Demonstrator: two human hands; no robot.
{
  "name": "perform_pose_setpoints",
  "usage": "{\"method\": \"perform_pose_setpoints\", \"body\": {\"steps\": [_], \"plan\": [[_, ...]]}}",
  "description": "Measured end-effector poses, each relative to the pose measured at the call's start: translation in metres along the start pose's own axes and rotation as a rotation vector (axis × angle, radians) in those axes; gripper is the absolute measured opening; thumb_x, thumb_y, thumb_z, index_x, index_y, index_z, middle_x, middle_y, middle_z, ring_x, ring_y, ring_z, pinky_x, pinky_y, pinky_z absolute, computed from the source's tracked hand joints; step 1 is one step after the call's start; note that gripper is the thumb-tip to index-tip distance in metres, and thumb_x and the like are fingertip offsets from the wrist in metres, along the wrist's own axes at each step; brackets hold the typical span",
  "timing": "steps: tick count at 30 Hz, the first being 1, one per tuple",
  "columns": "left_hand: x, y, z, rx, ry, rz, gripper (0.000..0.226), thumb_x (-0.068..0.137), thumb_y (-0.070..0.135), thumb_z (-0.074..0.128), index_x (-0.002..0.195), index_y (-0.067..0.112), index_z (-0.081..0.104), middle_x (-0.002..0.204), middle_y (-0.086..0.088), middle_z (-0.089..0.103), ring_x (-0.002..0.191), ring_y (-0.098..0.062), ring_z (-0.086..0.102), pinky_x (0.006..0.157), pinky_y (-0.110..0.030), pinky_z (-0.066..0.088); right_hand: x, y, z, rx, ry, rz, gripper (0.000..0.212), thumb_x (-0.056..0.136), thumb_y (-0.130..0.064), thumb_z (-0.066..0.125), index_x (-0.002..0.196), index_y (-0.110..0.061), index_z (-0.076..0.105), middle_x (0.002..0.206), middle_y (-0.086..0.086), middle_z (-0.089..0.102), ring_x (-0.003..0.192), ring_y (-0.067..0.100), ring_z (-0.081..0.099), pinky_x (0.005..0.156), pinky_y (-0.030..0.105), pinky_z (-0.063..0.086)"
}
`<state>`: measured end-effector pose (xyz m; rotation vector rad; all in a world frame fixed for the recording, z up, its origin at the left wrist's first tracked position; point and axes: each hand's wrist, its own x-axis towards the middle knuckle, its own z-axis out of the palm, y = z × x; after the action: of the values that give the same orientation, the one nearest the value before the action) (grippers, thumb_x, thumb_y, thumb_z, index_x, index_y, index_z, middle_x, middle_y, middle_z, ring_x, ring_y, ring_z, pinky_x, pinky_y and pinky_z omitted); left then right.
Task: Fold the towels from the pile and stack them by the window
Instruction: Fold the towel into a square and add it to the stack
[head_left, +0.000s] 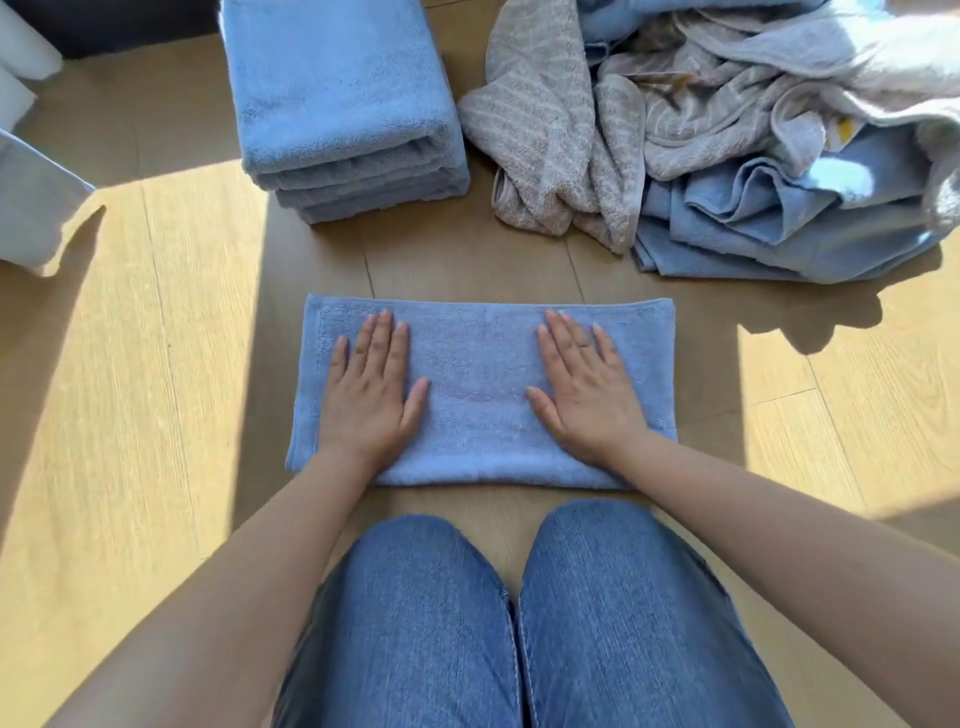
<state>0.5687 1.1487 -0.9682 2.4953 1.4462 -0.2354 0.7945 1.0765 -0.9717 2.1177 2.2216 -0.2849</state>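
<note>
Item 1 – folded blue towel (483, 374): a long rectangle lying flat on the wooden floor (156, 364), just ahead of the person's knees in blue jeans (415, 623), long side across the view. It lies in a band of shadow between two sunlit patches of floor.

Item 2 – left hand (371, 384): flat on the left half of this towel, palm down, fingers straight and slightly spread, gripping nothing.

Item 3 – right hand (584, 387): flat on the right half in the same way, fingers straight and pointing away from the person, gripping nothing. The two hands are well apart, with bare towel between them.

Item 4 – stack of folded blue towels (337, 104): several layers, folded edges facing the person, on the far side of the floor beyond the left half of the towel. It is apart from that towel, with a strip of bare floor between.

Item 5 – pile of unfolded towels (727, 130): a crumpled heap on the far right of the floor, just beside the stack. A grey-beige striped towel (545, 130) hangs down its left side, a rumpled blue towel (753, 234) spreads along its near edge, and pale grey cloth lies on top.

Item 6 – surroundings: pale fabric (36, 208) at the left edge of the floor, white rounded shapes (21, 47) at the far left corner, a dark object (130, 21) behind them; what these are cannot be told.
</note>
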Motion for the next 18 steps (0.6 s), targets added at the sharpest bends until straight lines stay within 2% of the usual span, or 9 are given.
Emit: {"method": "perform_pose_setpoints", "body": {"steps": [3,6,8,10,11,12,14,16,18], "plan": [[-0.009,-0.010,-0.004,-0.005,0.010,-0.118,0.081,0.080,0.051,0.003,0.146,0.006,0.014,0.155,-0.009,0.013,0.143,-0.016,0.007,0.112,-0.031,-0.009,-0.015,0.025,-0.003,0.078,-0.063,0.185,0.075,0.086,-0.048,0.018,0.141,0.002,0.028,0.149,0.018,0.029,0.140,0.028,0.025,0.111,0.035,-0.002],[-0.009,-0.010,-0.007,0.005,-0.022,-0.259,0.076,0.083,0.050,-0.001,0.148,0.010,0.003,0.157,-0.004,-0.001,0.145,-0.015,-0.002,0.114,-0.038,-0.008,-0.030,0.050,-0.007,0.102,-0.066,0.315,0.083,0.081,-0.055,0.007,0.145,-0.003,0.018,0.154,0.014,0.018,0.143,0.026,0.015,0.113,0.036,0.001],[-0.010,-0.006,-0.012,0.023,-0.081,-0.331,0.062,0.095,0.041,0.011,0.148,0.010,-0.001,0.157,-0.004,-0.006,0.145,-0.015,-0.006,0.114,-0.046,-0.006,-0.040,0.066,-0.013,0.140,-0.167,0.378,0.086,0.078,-0.059,0.001,0.148,-0.008,0.007,0.156,0.011,0.008,0.144,0.025,0.009,0.115,0.035,0.002],[-0.009,0.003,-0.023,0.023,-0.105,-0.355,0.059,0.098,0.030,0.022,0.148,0.007,0.001,0.157,-0.006,-0.006,0.145,-0.017,-0.007,0.114,-0.050,-0.006,-0.044,0.074,-0.024,0.201,-0.212,0.441,0.076,0.088,-0.055,0.017,0.147,-0.008,0.011,0.155,0.013,0.012,0.143,0.028,0.014,0.115,0.035,0.008],[-0.007,0.010,-0.031,0.028,-0.113,-0.337,0.059,0.097,0.025,0.027,0.148,0.007,0.003,0.157,-0.007,-0.005,0.145,-0.018,-0.007,0.114,-0.050,-0.005,-0.043,0.076,-0.032,0.258,-0.175,0.470,0.066,0.093,-0.045,0.031,0.145,-0.006,0.019,0.152,0.016,0.022,0.139,0.030,0.022,0.112,0.037,0.017],[-0.003,0.021,-0.038,0.052,-0.120,-0.275,0.060,0.096,0.021,0.030,0.148,0.007,0.004,0.157,-0.008,-0.004,0.145,-0.019,-0.007,0.114,-0.049,-0.003,-0.041,0.076,-0.038,0.347,-0.117,0.507,0.058,0.092,-0.032,0.042,0.141,-0.005,0.027,0.144,0.017,0.034,0.131,0.031,0.033,0.106,0.037,0.026],[0.002,0.052,-0.053,0.101,-0.141,-0.023,0.060,0.093,0.014,0.033,0.147,0.009,0.009,0.157,-0.007,-0.001,0.145,-0.019,-0.004,0.115,-0.044,0.002,-0.031,0.076,-0.051,0.665,-0.072,0.651,0.052,0.089,-0.013,0.049,0.138,-0.006,0.033,0.124,0.013,0.050,0.113,0.029,0.049,0.088,0.034,0.039],[0.005,0.094,-0.062,0.122,-0.153,0.321,0.058,0.092,0.010,0.036,0.146,0.012,0.015,0.157,-0.005,0.006,0.145,-0.018,0.002,0.115,-0.040,0.006,-0.021,0.077,-0.060,1.027,-0.144,0.803,0.047,0.089,-0.005,0.049,0.135,-0.005,0.040,0.109,0.011,0.056,0.092,0.024,0.057,0.073,0.031,0.043],[0.007,0.139,-0.062,0.133,-0.151,0.610,0.054,0.091,0.007,0.039,0.143,0.013,0.025,0.154,-0.006,0.019,0.144,-0.018,0.011,0.113,-0.037,0.014,-0.015,0.078,-0.066,1.203,-0.207,0.840,0.031,0.087,-0.002,0.050,0.118,-0.002,0.056,0.086,0.007,0.061,0.070,0.017,0.056,0.064,0.026,0.045]]}}
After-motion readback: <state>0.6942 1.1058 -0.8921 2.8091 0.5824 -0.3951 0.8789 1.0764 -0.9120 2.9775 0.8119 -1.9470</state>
